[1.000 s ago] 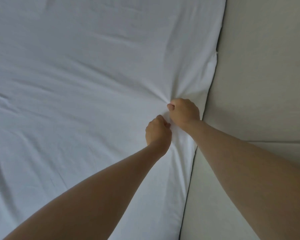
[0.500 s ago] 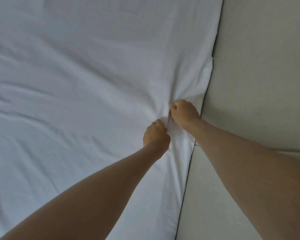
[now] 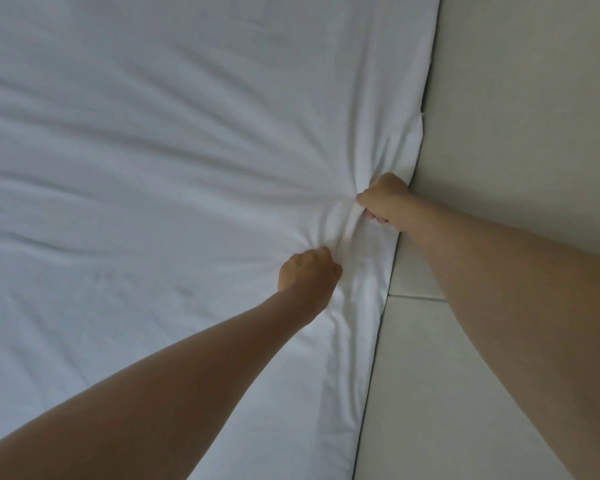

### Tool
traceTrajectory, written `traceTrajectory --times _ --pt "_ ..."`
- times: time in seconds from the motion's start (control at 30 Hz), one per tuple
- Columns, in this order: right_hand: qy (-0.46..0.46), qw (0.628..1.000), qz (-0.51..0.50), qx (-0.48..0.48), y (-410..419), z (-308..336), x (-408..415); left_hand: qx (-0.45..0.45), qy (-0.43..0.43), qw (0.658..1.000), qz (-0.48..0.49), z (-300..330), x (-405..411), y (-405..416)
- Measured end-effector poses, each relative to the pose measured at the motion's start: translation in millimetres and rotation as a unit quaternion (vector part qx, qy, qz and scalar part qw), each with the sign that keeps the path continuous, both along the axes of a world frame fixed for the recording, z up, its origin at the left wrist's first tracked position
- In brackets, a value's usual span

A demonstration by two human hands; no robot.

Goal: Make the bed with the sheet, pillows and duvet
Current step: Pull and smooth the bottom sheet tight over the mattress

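Both hands are gripping bunched sheet [image 3: 153, 168] at the bed's right edge, left hand [image 3: 307, 271] nearer, right hand [image 3: 383, 199] farther by the pale wall [image 3: 516, 116]; soft, light, crease-prone fabric, probably best held near its edge.

From my remote seat I see dim, flat, even light with a cool cast and no glare, soft shadows in the folds of the sheet [image 3: 153, 168], slightly soft focus and grain throughout, and straight edges bowing at the wide-angle frame margins
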State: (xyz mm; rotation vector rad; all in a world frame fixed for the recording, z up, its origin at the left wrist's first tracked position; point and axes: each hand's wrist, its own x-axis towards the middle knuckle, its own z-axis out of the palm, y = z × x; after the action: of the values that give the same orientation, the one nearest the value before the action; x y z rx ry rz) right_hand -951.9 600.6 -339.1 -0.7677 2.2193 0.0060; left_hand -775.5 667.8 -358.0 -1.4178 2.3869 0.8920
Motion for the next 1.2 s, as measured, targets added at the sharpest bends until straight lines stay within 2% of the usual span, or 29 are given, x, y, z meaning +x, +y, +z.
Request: traceTrajectory --times 0.13,0.27,0.37,0.47,0.57,0.63,0.73,0.83,0.9,1.0,1.07,1.2 --pt "0.032 0.998 0.026 0.043 -10 22 -7 -0.013 -0.015 1.0 -0.004 -1 -12 8" --pt "0.104 0.992 0.056 0.038 -5 6 13 -0.053 -0.041 0.996 -0.065 -1 -8 5" --pt "0.083 0.993 0.07 0.057 -4 5 12 -0.073 -0.072 0.993 -0.062 6 -11 8" --pt "0.063 0.995 0.068 0.022 -7 10 -3 -0.093 -0.03 0.993 -0.068 8 -27 17" --pt "0.103 0.993 0.051 0.026 -5 11 -11 -0.097 -0.047 0.992 -0.072 3 -41 26" --pt "0.107 0.993 0.044 0.037 -3 6 -11 -0.115 -0.09 0.986 -0.077 2 -40 24" --pt "0.103 0.993 0.055 0.017 -5 -6 -10 -0.079 -0.081 0.987 -0.116 -1 -34 18" --pt "0.123 0.988 0.091 0.018 -5 -5 -9 -0.051 -0.017 0.995 -0.089 -4 -30 14" --pt "0.17 0.976 0.134 0.03 -5 2 -12 -0.054 0.008 0.996 -0.074 -8 -31 22" --pt "0.27 0.939 0.198 0.082 -9 12 -12 -0.058 -0.003 0.997 -0.057 -10 -37 30" --pt "0.296 0.923 0.224 0.105 -12 14 -7 -0.05 -0.016 0.997 -0.049 -9 -43 31" --pt "0.291 0.926 0.212 0.114 -13 12 -11 -0.064 -0.022 0.997 0.02 13 -50 39"
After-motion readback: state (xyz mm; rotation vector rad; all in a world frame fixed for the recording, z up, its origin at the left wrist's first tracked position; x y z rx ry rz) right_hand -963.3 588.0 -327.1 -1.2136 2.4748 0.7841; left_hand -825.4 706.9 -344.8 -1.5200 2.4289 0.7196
